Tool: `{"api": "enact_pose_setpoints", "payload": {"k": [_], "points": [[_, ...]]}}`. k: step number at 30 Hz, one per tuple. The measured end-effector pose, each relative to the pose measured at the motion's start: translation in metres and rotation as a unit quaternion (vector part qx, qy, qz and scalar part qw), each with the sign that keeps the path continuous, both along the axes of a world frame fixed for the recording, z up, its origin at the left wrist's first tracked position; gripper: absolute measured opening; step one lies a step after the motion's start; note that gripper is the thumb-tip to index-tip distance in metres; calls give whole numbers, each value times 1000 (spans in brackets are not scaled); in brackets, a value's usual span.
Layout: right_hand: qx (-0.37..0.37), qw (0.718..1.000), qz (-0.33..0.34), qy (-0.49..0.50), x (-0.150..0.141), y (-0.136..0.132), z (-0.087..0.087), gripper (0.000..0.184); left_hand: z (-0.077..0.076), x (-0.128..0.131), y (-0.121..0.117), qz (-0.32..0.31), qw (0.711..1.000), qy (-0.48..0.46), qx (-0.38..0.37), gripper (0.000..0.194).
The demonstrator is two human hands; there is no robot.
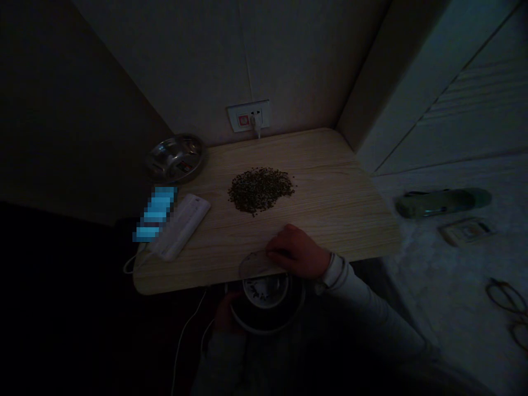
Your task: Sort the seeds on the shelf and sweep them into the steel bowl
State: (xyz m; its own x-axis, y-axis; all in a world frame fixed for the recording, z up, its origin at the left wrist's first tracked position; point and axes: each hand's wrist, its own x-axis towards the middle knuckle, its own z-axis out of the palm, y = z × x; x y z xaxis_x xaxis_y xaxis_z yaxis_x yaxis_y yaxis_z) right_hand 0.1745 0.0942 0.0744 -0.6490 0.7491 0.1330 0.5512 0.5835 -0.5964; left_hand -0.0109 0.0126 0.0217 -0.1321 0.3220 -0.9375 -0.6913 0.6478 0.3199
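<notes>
My right hand (295, 250) is over the front edge of a small wooden table, its fingers closed on a thin see-through disc (252, 266). Just below the edge is a white bowl (284, 294) with several small dark grains inside. It appears to sit within a larger, dark round container with a pale rim (264, 333). My left hand (228, 313) is at the left side of these vessels, its fingers mostly lost in shadow; their grip is unclear. Farther back on the tabletop (338, 192) lies a loose pile of small dark beans or seeds (260, 190).
A divided steel dish (175, 159) stands at the back left, near a lit phone (155, 214) and a white power strip (181, 226). A plug is in the wall socket (248, 115). Right of the table are a green bottle-like object (445, 202), a small packet (466, 230) and glasses (507, 297).
</notes>
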Motion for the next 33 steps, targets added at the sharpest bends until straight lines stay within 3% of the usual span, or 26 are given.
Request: {"api": "enact_pose_setpoints", "payload": {"k": [6,13,18,29,33], "points": [[-16,999,8,27,2,0,1,15,13,5,5,-32,999,25,-30,39],[-30,990,-115,75,0,-1,2,18,7,2,1,-22,999,25,-42,34],[-13,994,-102,43,-3,-1,1,18,8,3,1,-10,999,20,-39,27],[1,999,-47,21,-1,-1,-3,18,8,5,1,-12,999,36,-21,34],[-12,999,-28,20,0,0,-2,17,12,6,3,-15,996,61,-56,36]]}}
